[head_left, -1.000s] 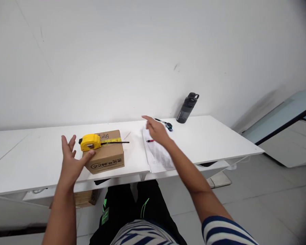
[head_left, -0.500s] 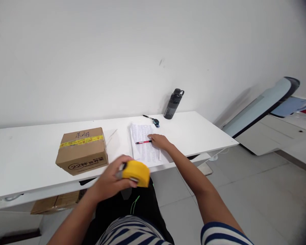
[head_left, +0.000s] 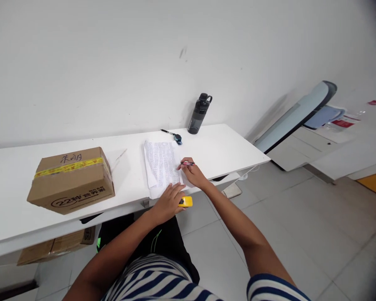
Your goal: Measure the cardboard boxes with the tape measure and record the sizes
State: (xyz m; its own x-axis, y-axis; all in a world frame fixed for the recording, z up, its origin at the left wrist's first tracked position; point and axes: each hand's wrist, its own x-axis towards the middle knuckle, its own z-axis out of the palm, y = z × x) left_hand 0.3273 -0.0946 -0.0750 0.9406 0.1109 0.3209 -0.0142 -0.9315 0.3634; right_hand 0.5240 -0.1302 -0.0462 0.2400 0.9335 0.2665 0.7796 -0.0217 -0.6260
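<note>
My left hand (head_left: 166, 205) is closed on a yellow tape measure (head_left: 186, 202) at the front edge of the white table. Its fingers also lie over the lower edge of the sheets of paper (head_left: 161, 161), which are covered in handwriting. At the right side of these sheets, my right hand (head_left: 193, 174) pinches a red pen (head_left: 188, 163) between its fingers. The pen is raised at a slant, and I cannot tell whether its tip touches the paper.
A taped cardboard box (head_left: 78, 182) sits left on the white table (head_left: 128, 184). A dark water bottle (head_left: 199, 115) stands near the wall, with a black pen (head_left: 167, 131) and a small dark watch-like item (head_left: 177, 139) beside it. More cardboard (head_left: 56, 246) lies below the tabletop.
My right hand has picked the red pen up off the paper. My left hand, with the tape measure, has come to the papers' lower edge. The view has shifted right.
</note>
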